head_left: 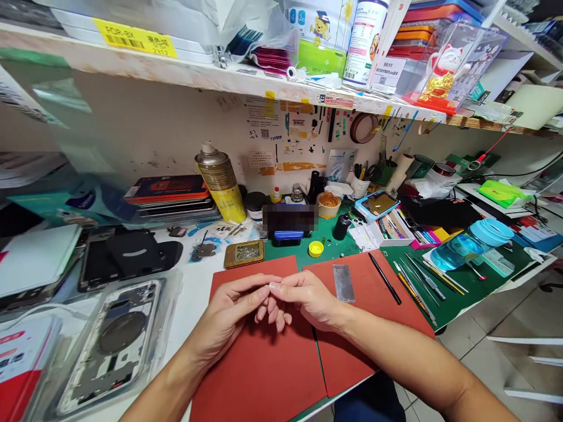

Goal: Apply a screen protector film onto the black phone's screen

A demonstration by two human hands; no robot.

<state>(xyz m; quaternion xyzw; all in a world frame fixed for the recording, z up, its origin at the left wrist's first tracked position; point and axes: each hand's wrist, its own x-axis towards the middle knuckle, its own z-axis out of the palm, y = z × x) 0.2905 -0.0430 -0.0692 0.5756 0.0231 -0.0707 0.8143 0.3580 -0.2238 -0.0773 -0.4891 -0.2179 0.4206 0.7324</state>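
Observation:
My left hand [235, 308] and my right hand [303, 296] meet above a red-brown mat [259, 363]. Thumbs and forefingers of both are pinched together, tip to tip. Whatever lies between the fingertips, if anything, is too small or hidden to make out. Just right of my right hand, a flat grey metal-looking plate [343, 283] rests on a second red-brown mat [369, 346]. Beyond it lies a thin black pen-like tool [385, 278]. A shallow metal tin [244, 254] with small bits inside stands behind my left hand.
Tweezers and slim tools [422, 281] lie at right, beside a blue water bottle [470, 243]. A yellow cap [315, 249] and spray can [222, 184] stand behind. At left is a phone housing [118, 334] in a clear tray. A loaded shelf [185, 73] overhangs the bench.

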